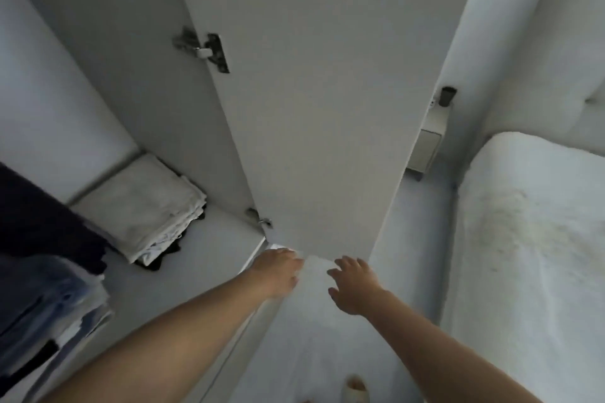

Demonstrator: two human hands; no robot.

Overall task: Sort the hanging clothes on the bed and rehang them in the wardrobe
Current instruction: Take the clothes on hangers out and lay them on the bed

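Note:
The open white wardrobe door [314, 108] stands edge-on in the middle of the view. My left hand [278, 271] reaches down to the door's bottom corner by the wardrobe floor edge, and its fingertips are hidden behind the hand. My right hand [353, 285] hovers just right of it with fingers spread, holding nothing. A pale patch between the hands may be white cloth, but it is too washed out to tell. Dark and blue hanging clothes [42, 255] fill the wardrobe's left side. The white bed [530, 255] lies at the right, with no clothes showing on it.
A stack of folded white linen [147, 206] sits on the wardrobe floor [222, 229]. A small pale bedside cabinet [425, 147] stands behind the door, against the wall. My slippered foot [355, 388] is on the pale floor [415, 239] between wardrobe and bed.

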